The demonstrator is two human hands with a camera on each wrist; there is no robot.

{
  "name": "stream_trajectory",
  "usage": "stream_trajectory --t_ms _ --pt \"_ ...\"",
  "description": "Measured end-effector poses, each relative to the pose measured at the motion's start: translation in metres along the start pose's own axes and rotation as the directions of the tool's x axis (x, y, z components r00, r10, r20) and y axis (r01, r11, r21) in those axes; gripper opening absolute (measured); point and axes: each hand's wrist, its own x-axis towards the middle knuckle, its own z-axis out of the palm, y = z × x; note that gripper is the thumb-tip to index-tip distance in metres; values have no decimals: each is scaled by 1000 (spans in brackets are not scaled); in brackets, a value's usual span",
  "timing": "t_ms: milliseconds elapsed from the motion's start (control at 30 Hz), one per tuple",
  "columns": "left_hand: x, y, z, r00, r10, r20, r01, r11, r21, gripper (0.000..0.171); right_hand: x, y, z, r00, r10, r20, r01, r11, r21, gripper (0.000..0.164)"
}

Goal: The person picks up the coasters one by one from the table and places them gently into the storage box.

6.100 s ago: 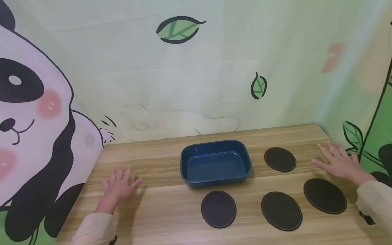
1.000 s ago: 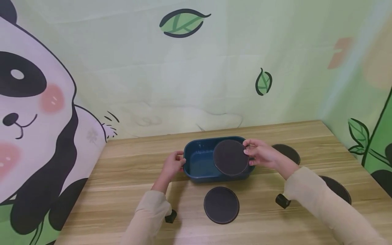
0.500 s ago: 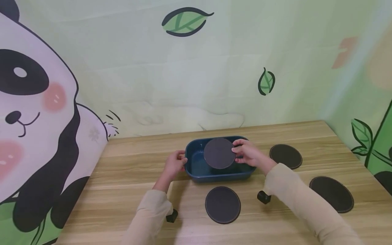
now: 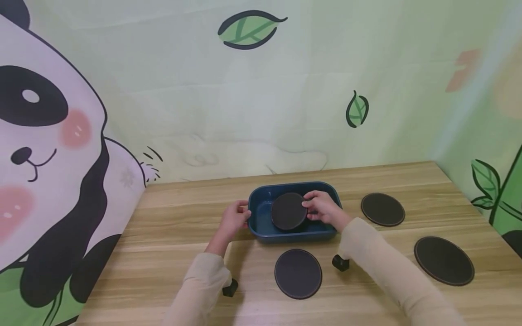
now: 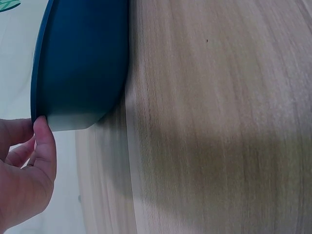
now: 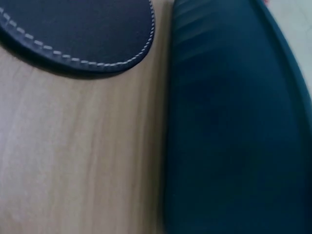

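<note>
A dark blue rectangular bin [image 4: 293, 237] stands on the wooden table. At its left end my left hand [image 4: 233, 221] pinches the rim between thumb and fingers, seen closer in the left wrist view, where the thumb [image 5: 45, 146] lies at the bin's edge [image 5: 83, 58]. My right hand [image 4: 324, 208] reaches in over the right side and grips a round black coaster [image 4: 287, 211] by its right edge. That coaster is inside the bin's outline, slightly tilted. The right wrist view shows only the bin's side [image 6: 234, 122] and another coaster [image 6: 87, 34] with white stitching; the right hand is out of that view.
Three more black coasters lie flat on the table: one in front of the bin [image 4: 298, 274], one to its right [image 4: 382, 209], one farther right toward the front [image 4: 444, 261]. A cloth printed with a panda [image 4: 45, 104] and leaves hangs behind the table.
Earlier both hands were spread apart, off the bin. Since then the right hand has brought the front-middle coaster over the bin, then left and down into it. The left hand holds the rim throughout the last second.
</note>
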Motion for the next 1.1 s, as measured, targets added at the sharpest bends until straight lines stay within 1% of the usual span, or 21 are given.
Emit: stream_trajectory --t_ms 300,567,633,767,867,1100 --pt "-1 1 1 1000 -9 -7 8 1000 -19 32 9 10 3 995 34 -90 -43 994 -105 31" --pt "-1 0 1 1000 -6 -4 6 1000 -8 32 10 10 3 989 55 -135 -86 967 -238 39" --pt "0 0 1 1000 -7 -6 7 1000 -11 32 9 9 3 989 56 -134 -89 963 -256 39" --pt "0 -1 1 1000 14 -5 -14 1000 -8 32 4 5 3 993 51 -106 -80 956 -283 39" --pt "-1 -1 1 999 33 -5 -33 999 -4 31 0 2 2 996 37 -81 -61 950 -306 39" --pt "1 -3 2 999 34 -7 -34 999 -10 31 -13 -12 4 1000 -2 -21 -6 929 -369 40"
